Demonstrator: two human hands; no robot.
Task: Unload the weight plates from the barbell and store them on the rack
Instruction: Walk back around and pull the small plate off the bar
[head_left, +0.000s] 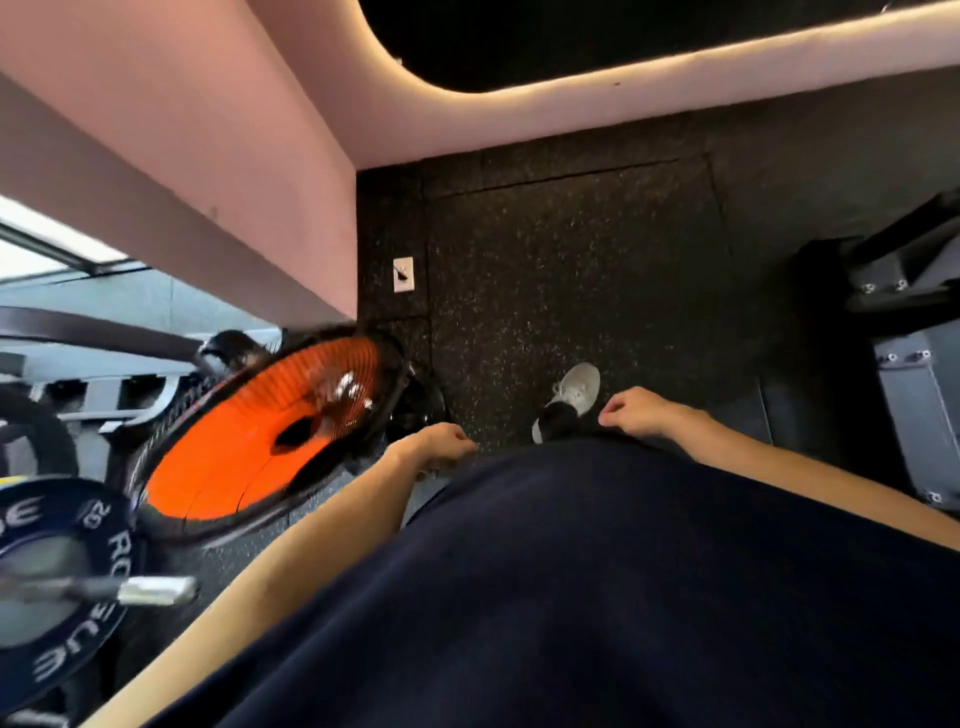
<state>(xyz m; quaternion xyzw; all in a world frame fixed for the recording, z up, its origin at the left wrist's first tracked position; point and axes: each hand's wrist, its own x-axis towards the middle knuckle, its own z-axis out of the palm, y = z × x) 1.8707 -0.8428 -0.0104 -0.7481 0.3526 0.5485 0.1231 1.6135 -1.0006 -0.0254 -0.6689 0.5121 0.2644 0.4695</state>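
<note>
While both hands hang loosely curled and hold nothing, the left hand (434, 444) sits low at centre frame and the right hand (636, 413) just right of it, above a dark shirt. A white shoe (574, 392) rests on the speckled floor (571, 270) between them. At lower left a blue weight plate (62, 587) sits on the barbell (140, 590), beside an orange fan (265, 428).

- Black speckled rubber floor (571, 270) beyond both hands.
- Pink wall (182, 130) up-left of them, a white outlet plate (403, 274) at its foot.
- Orange fan (260, 431) just left.
</note>
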